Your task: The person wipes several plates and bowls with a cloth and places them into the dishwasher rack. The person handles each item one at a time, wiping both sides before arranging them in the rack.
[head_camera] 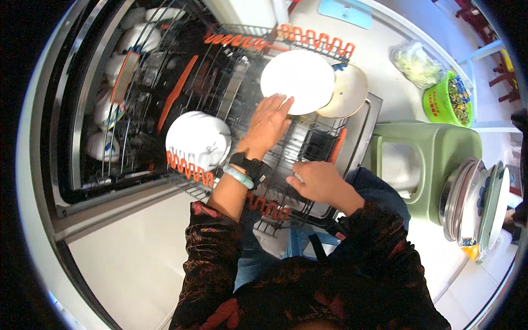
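A white plate (pixel 298 80) leans in the lower dishwasher rack (pixel 284 144), overlapping a cream plate with a thin rim (pixel 348 93). The fingertips of my left hand (pixel 266 123) touch the white plate's near edge, fingers slightly apart; a dark wristband and a pale green bangle are on that wrist. My right hand (pixel 317 181) is over the rack's near right part, fingers curled, beside a small black basket (pixel 317 144); whether it grips a rack wire cannot be seen. More white plates (pixel 198 138) stand at the rack's left, by orange wavy holders (pixel 189 167).
White bowls (pixel 142 37) line the upper rack inside the dishwasher at left. At right are a green plastic stool (pixel 429 132) with a stack of plates and trays (pixel 470 198) on it, a lime-green bin (pixel 433 103) full of scraps, and a plastic bag of greens (pixel 416 64).
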{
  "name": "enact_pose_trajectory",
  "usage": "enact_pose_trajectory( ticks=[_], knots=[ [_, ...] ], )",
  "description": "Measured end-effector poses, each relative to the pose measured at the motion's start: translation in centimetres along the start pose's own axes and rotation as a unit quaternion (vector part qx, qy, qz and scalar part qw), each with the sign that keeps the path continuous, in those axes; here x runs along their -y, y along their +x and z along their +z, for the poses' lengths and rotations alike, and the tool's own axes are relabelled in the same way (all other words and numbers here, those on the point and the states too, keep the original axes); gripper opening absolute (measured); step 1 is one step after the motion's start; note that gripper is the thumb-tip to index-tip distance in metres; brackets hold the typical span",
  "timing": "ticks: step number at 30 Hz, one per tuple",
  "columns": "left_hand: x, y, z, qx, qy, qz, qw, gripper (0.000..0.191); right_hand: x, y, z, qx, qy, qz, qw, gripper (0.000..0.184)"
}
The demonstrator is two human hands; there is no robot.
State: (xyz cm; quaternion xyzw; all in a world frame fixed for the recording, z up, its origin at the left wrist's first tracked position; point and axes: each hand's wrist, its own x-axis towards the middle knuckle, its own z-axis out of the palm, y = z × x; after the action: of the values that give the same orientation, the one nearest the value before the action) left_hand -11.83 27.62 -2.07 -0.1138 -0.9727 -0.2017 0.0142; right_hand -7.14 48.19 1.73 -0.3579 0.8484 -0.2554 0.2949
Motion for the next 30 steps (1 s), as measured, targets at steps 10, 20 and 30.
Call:
enact_pose_trajectory(
  ticks=[10, 20, 30],
  knots=[
    [0.5, 2.8, 4.7, 0.092, 0.114, -0.021, 0.989, 0.064, -1.5, -1.6, -2.6, -0.138, 0.078, 0.001, 0.987, 0.029],
    [-1.2, 2.9, 1.1, -0.004, 0.026, -0.018, 0.999, 0.035, -1.6, -2.6, -3.2, -0.149, 0.078, 0.000, 0.986, 0.029],
    [-9.2, -6.3, -8.8, -0.165, -0.642, -0.236, 0.710, 0.035, -0.2, -3.6, -5.3, -0.271, 0.205, 0.019, 0.940, 0.027]
  ],
)
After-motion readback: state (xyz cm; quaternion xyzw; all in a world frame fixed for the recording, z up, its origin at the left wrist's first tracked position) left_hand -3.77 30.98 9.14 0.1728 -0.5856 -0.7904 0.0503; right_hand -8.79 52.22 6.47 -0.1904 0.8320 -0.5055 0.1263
